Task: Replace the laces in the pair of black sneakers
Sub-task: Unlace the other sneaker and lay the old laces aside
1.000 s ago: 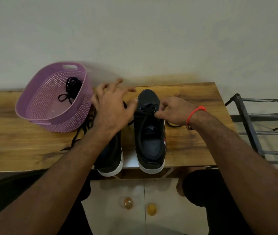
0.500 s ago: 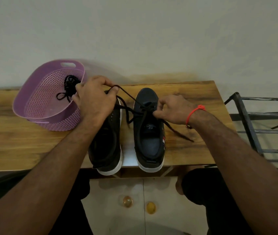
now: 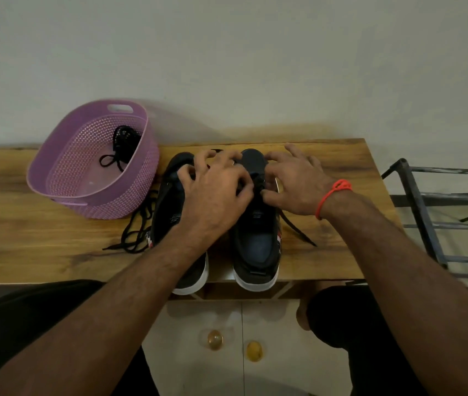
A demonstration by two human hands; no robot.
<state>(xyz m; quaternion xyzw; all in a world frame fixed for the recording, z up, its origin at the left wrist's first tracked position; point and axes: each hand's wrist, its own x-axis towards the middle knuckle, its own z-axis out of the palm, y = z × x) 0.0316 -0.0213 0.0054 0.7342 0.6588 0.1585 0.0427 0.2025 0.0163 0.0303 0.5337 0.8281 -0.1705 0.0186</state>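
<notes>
Side by side on the wooden worktop (image 3: 41, 247) stand two black sneakers with white soles, toes toward the wall and heels at the near edge: the left sneaker (image 3: 170, 207) and the right sneaker (image 3: 257, 238). Both hands sit over the front of the shoes. The left hand (image 3: 213, 192) reaches across the gap between the pair, fingers curled and spread, its thumb down at the lacing of the right sneaker; whether it actually pinches a lace I cannot tell, since the fingertips hide the spot. The right hand (image 3: 298, 184) rests on the far side of the right sneaker with its thumb pressed in toward the same lacing area and its other fingers fanned over the toe (again, any grip on the lace is hidden from view). A red string bracelet (image 3: 334, 195) circles the right wrist. One black lace end (image 3: 298, 231) trails from under the right hand across the worktop, to the right of the right sneaker. A loose lace (image 3: 137, 227) lies in loops just left of the left sneaker, next to a purple basket (image 3: 64, 167) holding a bundled lace (image 3: 123, 142). A dark metal rack (image 3: 427, 218) stands to the right of the worktop.
</notes>
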